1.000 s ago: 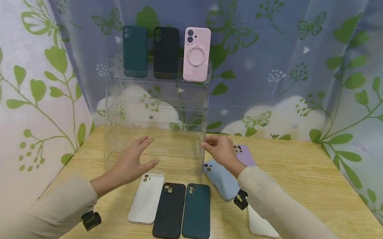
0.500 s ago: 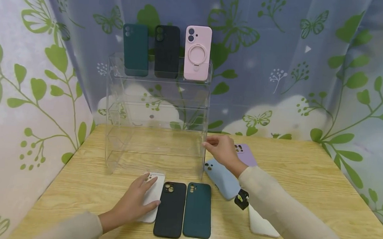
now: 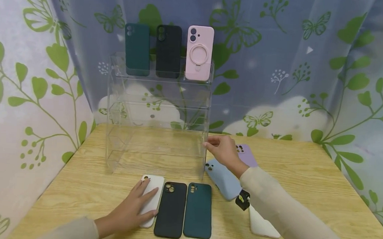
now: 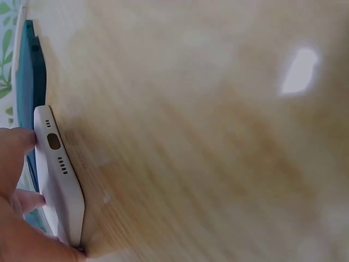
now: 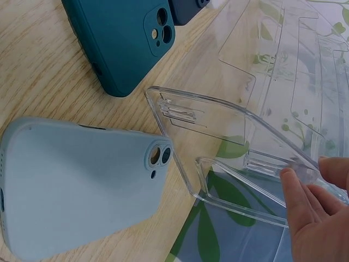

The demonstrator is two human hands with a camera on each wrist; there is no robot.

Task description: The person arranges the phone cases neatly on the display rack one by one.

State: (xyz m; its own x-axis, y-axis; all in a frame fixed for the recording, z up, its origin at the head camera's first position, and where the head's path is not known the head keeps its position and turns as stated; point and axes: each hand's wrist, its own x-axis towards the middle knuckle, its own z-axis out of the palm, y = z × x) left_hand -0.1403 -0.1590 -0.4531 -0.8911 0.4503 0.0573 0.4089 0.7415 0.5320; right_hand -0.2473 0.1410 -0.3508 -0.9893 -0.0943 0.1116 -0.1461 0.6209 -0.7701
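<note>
My left hand (image 3: 131, 207) grips a white phone case (image 3: 152, 202) by its long sides, thumb on the right edge and fingers over the top and left. In the left wrist view the case's end with the port cutout (image 4: 53, 141) faces the camera. With thumb and fingertips, my right hand (image 3: 223, 149) pinches the right side panel of a clear acrylic display rack (image 5: 223, 102). Right of the white case lie a black phone case (image 3: 170, 211) and a dark green one (image 3: 198, 212). A light blue phone case (image 3: 224, 181) lies just below my right hand.
On the rack's top tier stand a dark green case (image 3: 138, 49), a black case (image 3: 168, 52) and a pink case with a ring (image 3: 198, 71). A purple case (image 3: 249, 156) and another white case (image 3: 264, 224) lie partly hidden by my right arm.
My left hand has come down from in front of the rack onto the white phone case, which has shifted slightly toward me. My right hand stays at the rack's side.
</note>
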